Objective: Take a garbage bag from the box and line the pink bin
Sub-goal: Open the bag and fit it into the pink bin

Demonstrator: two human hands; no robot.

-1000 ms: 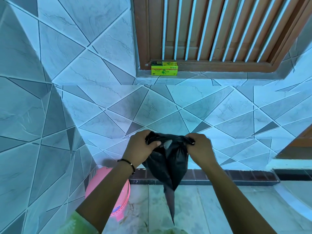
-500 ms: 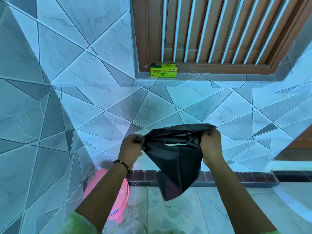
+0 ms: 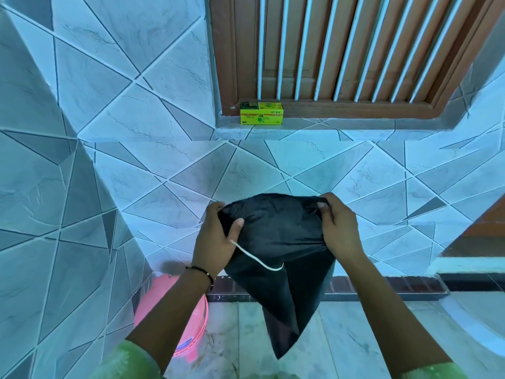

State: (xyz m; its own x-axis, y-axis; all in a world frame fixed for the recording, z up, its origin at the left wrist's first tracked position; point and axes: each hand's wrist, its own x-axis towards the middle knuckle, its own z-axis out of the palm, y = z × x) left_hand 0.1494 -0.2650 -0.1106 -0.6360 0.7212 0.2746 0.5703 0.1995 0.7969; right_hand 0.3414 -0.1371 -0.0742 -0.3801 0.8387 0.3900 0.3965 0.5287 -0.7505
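Observation:
A black garbage bag hangs in front of me, held by its top edge and tapering to a point near the floor. My left hand grips its left corner, thumb pressed on the plastic, and a white drawstring trails from that hand across the bag. My right hand pinches the right corner. The pink bin stands on the floor at lower left, partly hidden behind my left forearm. The yellow-green box sits on the window ledge above.
Tiled walls close in ahead and on the left, forming a corner by the bin. A wooden window with white bars sits above the ledge. A dark brick skirting runs along the wall base; pale floor tiles lie below.
The bag's mouth has been pulled wider and puffed out between my hands. The white drawstring now hangs loose across the bag. Both hands have shifted slightly lower and apart.

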